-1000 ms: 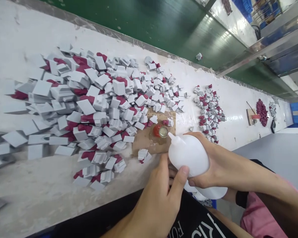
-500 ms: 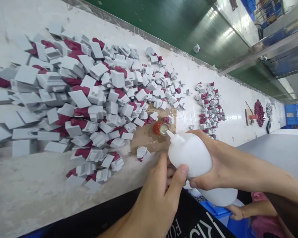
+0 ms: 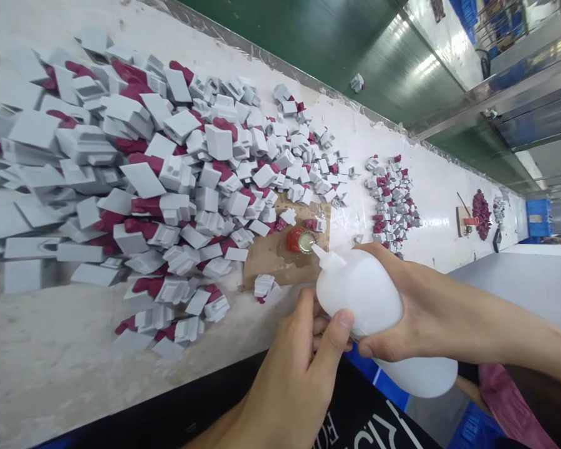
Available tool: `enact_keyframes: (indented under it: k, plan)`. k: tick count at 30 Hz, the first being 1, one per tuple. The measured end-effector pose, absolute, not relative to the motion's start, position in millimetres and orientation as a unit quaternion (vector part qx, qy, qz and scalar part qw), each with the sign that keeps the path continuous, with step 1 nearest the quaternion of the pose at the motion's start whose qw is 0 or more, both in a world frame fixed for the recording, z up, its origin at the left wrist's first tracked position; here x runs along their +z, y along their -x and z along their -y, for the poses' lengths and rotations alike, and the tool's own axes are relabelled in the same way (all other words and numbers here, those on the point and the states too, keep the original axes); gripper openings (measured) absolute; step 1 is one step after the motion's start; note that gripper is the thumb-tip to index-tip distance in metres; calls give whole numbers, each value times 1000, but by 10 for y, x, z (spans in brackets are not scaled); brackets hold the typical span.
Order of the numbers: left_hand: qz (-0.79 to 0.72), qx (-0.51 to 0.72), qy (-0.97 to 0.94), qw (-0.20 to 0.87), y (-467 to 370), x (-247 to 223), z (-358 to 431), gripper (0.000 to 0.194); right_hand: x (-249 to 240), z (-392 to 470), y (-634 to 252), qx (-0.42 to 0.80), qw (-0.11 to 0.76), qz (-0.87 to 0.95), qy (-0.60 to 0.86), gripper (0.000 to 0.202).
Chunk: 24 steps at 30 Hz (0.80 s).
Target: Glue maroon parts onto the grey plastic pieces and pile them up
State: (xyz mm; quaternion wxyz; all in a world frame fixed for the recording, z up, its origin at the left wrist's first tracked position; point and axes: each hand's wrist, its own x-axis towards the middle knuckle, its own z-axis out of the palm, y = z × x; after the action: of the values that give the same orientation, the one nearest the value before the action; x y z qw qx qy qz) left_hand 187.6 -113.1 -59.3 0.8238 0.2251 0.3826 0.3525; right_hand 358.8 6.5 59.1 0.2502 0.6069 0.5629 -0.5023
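Note:
A white plastic squeeze bottle [image 3: 362, 293] lies tilted in my right hand [image 3: 402, 299], which wraps round its middle. Its thin nozzle points up and left, with the tip beside the rim of a small red jar [image 3: 300, 240] that seems to hold clear liquid. My left hand [image 3: 303, 355] is closed at the bottle's near side, thumb and fingers against it; some fingertips are hidden. Under the jar lies a wet piece of brown cardboard [image 3: 280, 265]. Near it are a few grey and dark-red moulded parts [image 3: 264, 286].
A large heap of grey and dark-red parts [image 3: 168, 174] covers the left of the white table [image 3: 75, 349]. A smaller heap [image 3: 393, 199] lies farther right. A green conveyor [image 3: 308, 50] runs along the far edge. Another person's pink sleeve [image 3: 505, 399] shows at lower right.
My view has shifted slightly, so the table things sit a little farther left. Both hands keep their hold on the squeeze bottle. The other person's hand has gone out of sight behind the bottle.

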Motion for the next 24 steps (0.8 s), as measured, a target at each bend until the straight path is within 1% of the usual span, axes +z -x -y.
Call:
enact_keyframes:
  k: [9,15,24]
  plan:
    - [-378,356,-228,824,-1855,-596,1119,53,649,-78,-3506,-487,250,-558,-624,84]
    - [-371,359,-233,824,-1840,-580,1097,52,661,-77,-3497,-477,265,-563,-621,83]
    - [-370,355,-236,825,-1832,-584,1110,52,673,-79,-3494,-483,254,-571,-613,76]
